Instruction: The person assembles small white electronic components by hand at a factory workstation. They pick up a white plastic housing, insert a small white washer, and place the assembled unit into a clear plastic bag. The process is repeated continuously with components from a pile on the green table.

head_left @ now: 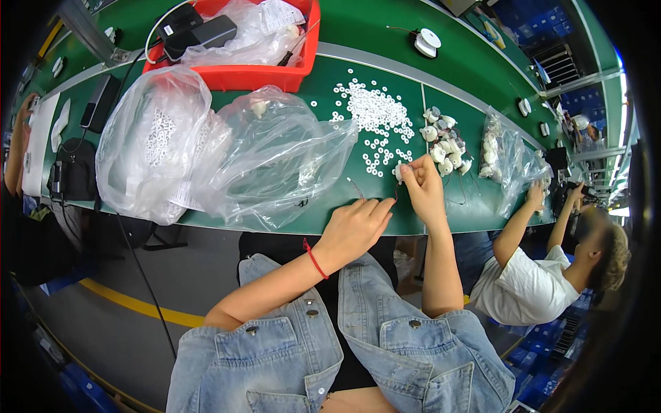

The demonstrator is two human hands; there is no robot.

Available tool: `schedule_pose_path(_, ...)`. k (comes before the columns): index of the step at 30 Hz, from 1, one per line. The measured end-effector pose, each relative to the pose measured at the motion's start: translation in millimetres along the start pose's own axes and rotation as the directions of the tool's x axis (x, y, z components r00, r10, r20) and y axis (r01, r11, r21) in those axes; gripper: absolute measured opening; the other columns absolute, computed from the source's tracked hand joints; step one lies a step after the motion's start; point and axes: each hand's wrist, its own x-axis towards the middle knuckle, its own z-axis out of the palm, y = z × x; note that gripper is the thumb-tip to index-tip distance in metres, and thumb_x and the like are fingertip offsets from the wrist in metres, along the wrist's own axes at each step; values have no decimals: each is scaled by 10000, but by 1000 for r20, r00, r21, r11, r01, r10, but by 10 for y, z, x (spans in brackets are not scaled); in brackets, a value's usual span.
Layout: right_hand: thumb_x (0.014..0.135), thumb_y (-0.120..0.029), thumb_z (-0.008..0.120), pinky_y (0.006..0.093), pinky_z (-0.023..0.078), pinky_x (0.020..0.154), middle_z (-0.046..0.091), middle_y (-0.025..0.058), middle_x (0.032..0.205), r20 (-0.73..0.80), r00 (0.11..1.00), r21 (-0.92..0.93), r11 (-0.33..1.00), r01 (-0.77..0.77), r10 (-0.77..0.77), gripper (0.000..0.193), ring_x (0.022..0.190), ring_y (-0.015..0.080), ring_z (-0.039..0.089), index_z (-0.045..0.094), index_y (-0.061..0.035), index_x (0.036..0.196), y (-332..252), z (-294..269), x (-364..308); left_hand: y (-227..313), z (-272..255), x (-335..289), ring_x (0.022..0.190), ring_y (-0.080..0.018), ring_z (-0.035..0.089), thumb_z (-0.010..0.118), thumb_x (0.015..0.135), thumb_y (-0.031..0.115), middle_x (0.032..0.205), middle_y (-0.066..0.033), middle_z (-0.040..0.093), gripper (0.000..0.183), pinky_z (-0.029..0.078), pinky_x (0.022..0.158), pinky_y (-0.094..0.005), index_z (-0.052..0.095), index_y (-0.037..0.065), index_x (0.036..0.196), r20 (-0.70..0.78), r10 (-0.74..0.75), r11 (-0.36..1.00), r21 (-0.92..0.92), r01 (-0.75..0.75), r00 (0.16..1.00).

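"Where were the hands?"
"Near the counter's front edge. The right hand point(425, 189) had its thumb and fingers pinched together on a small white part point(399, 170), just in front of the nearest scattered rings."
"And the left hand point(357, 226)?"
"Lower and to the left, its back upward, straddling the edge with the wrist outside. Its fingers lay side by side, tips toward a thin dark wire beneath the white part; I couldn't tell whether they gripped it."
"How much open room was there?"
"The green counter point(475, 217) showed bare between the hands and in a patch right of the right wrist. A narrow bare strip parted the left hand from a big clear bag point(275, 165), which sprawled to the front edge."
"Farther out?"
"Loose white rings point(375, 110) were heaped beyond the right hand. A slim gap separated them from a cluster of white pieces point(447, 148) on the right, with another clear bag point(516, 168) after that. Back left, a red bin point(248, 80) stood near the metal rail point(372, 63) along the far side. At far right, a person in a white shirt point(527, 289) reached onto the counter."
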Motion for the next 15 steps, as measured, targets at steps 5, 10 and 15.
schedule_pose_path(5, 939, -93, 636, 236, 251, 464, 451, -50, 580, -26, 999, -55, 998, 23, -25, 178, 534, 10, 340, 489, -31, 860, 16, 4, 16, -19, 25, -22, 678, -213, 629, 677, 855, 147, 784, -63, 628, 255, 525, 608, -329, 648, 53, 1089, 2, -2, 1000, -4, 2, 1000)
schedule_pose_path(10, 935, -91, 622, 287, 333, 485, 477, 33, 607, -34, 999, -370, 929, 3, -16, 108, 537, 100, 443, 554, -24, 985, -190, -67, -231, -22, 16, -20, 668, -219, 626, 678, 854, 141, 765, -63, 624, 248, 521, 596, -330, 646, 53, 1083, -6, 6, 1000, -12, -6, 1000)
schedule_pose_path(15, 964, -70, 543, 483, 475, 720, 570, 231, 1016, 212, 966, -518, 822, 237, -145, 194, 867, 441, 592, 524, -12, 1147, -225, -179, -436, -25, 26, -20, 663, -229, 628, 680, 852, 138, 756, -67, 622, 237, 523, 597, -334, 649, 51, 1070, -10, 5, 1000, -6, -5, 1000)
